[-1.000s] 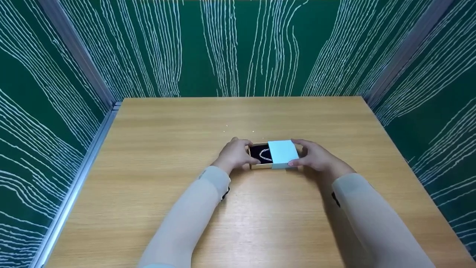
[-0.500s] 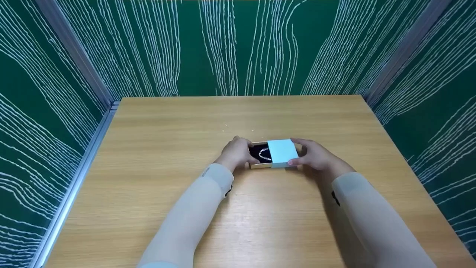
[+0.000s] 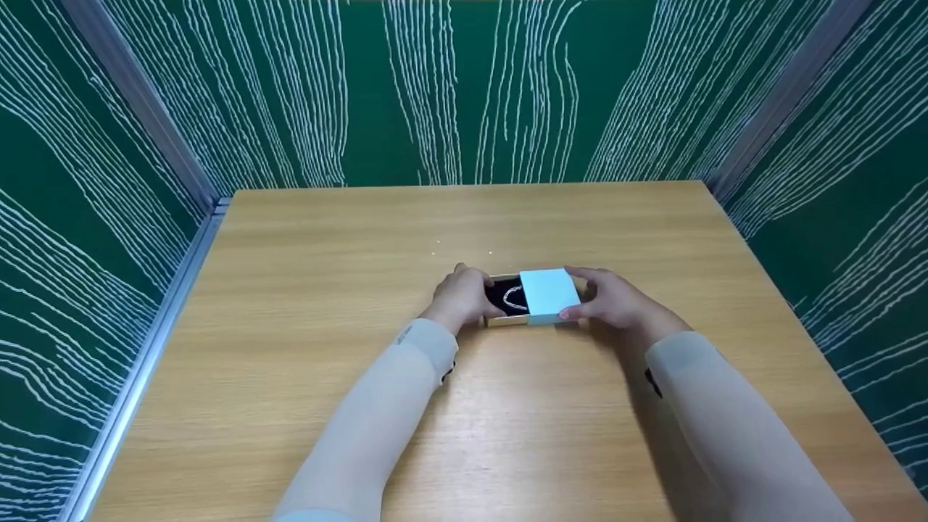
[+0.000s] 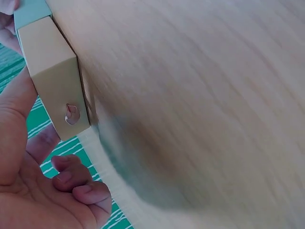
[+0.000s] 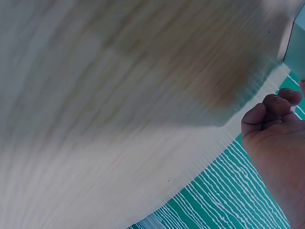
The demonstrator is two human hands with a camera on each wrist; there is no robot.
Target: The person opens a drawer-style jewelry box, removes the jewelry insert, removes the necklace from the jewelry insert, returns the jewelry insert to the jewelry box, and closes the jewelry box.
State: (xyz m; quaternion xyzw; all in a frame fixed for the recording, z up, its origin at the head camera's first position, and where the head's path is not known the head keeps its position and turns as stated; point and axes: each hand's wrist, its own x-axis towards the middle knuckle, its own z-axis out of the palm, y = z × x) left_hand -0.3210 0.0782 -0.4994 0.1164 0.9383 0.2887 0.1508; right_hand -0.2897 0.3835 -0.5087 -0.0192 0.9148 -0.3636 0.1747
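Observation:
A small slide-out jewelry box lies on the wooden table. Its light-blue sleeve point(image 3: 551, 293) covers the right part, and its tan inner tray point(image 4: 59, 81) sticks out to the left. On the tray's black lining rests a silvery chain point(image 3: 513, 297), partly hidden under the sleeve. My left hand point(image 3: 461, 297) pinches the tray's outer end between thumb and fingers; in the left wrist view its other fingers are curled loosely below. My right hand point(image 3: 612, 297) grips the sleeve's right end, thumb on the near side. The right wrist view catches only a corner of the sleeve.
The wooden table point(image 3: 326, 254) carries a few tiny white specks point(image 3: 490, 252) beyond the box. Green panels point(image 3: 478, 94) with white wavy lines stand along the back and both sides, joined by grey metal posts point(image 3: 138, 94).
My left hand has shifted slightly right against the tray. The right hand keeps its grip, and the tray sticks out about as far as before. The head view has tilted a little.

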